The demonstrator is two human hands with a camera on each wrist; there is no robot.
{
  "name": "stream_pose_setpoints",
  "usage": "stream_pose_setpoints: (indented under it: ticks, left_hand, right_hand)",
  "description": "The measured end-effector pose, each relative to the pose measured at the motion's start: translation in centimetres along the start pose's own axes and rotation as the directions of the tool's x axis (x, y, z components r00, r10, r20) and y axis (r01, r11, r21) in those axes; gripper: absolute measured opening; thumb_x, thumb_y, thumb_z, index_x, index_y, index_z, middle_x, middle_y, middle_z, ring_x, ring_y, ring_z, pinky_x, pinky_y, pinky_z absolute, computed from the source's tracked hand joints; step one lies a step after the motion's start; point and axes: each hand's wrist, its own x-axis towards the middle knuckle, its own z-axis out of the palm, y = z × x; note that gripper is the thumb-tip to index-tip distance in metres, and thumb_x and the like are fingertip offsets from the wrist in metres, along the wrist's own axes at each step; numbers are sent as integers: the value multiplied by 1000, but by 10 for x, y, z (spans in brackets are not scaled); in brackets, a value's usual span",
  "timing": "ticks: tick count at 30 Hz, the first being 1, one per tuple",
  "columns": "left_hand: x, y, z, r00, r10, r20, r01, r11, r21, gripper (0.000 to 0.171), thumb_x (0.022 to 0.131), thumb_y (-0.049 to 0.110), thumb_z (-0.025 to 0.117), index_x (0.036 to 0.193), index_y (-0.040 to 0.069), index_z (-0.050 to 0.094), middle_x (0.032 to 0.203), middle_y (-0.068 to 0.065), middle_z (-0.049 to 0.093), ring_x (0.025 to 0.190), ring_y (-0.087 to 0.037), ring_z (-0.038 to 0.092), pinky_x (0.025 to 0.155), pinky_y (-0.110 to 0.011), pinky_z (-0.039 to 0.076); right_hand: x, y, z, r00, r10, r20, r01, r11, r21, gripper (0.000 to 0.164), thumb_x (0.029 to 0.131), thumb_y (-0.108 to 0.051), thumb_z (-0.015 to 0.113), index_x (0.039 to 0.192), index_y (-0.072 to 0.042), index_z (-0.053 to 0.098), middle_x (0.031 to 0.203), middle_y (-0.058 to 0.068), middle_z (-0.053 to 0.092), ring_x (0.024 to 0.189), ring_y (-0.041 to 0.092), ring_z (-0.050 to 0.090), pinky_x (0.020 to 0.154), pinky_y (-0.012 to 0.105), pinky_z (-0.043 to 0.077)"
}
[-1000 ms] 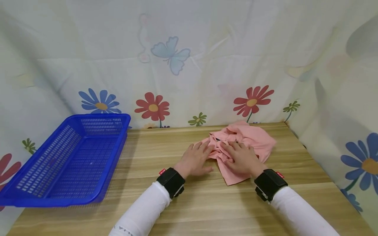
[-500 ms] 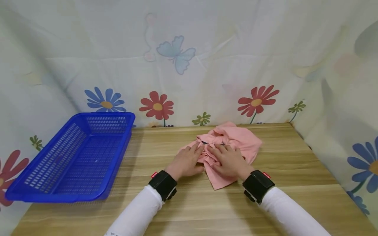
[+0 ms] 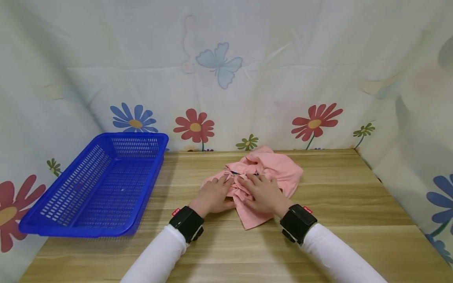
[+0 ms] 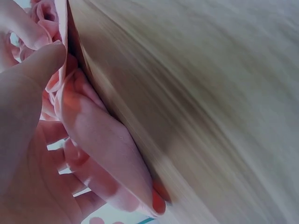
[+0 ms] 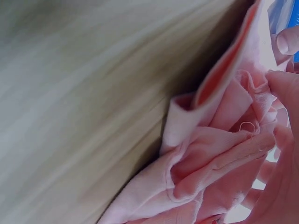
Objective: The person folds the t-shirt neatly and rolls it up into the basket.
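A crumpled pink garment lies bunched on the wooden table, with a dark strip showing among its folds. My left hand rests on its near left part, fingers extended over the cloth. Beside it, my right hand presses on the middle with fingers stretched forward. In the left wrist view, the spread fingers of the left hand lie along the garment. Loose threads and a seam show on the garment in the right wrist view, where the right hand touches its edge.
A blue perforated plastic basket stands on the left of the wooden table. Behind and at both sides hangs a pale curtain printed with flowers and a butterfly. Each wrist wears a black band.
Both hands have moved left across the table, and the pink garment has slid left along with them. The head view has shifted slightly, so the basket appears farther right.
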Motion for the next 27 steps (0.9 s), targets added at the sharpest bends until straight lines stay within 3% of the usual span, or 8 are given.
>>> stream_pose_setpoints:
  ticks: [10, 27]
  left_hand:
    - [-9, -12, 0, 997, -69, 19, 68, 998, 18, 83, 75, 59, 51, 137, 11, 24, 138, -10, 29, 115, -30, 40, 88, -46, 36]
    - [-21, -29, -3, 992, -126, 28, 125, 992, 36, 85, 73, 57, 55, 136, 8, 26, 137, -11, 30, 113, -31, 41, 83, -47, 39]
  right_hand:
    - [13, -22, 0, 1000, -24, -10, 24, 1000, 14, 60, 81, -47, 50, 135, -28, 31, 134, 7, 37, 116, 35, 38, 83, 61, 30]
    - [28, -42, 3, 999, -38, -9, 38, 999, 8, 59, 82, -47, 48, 135, -29, 30, 133, 7, 38, 117, 33, 37, 83, 61, 30]
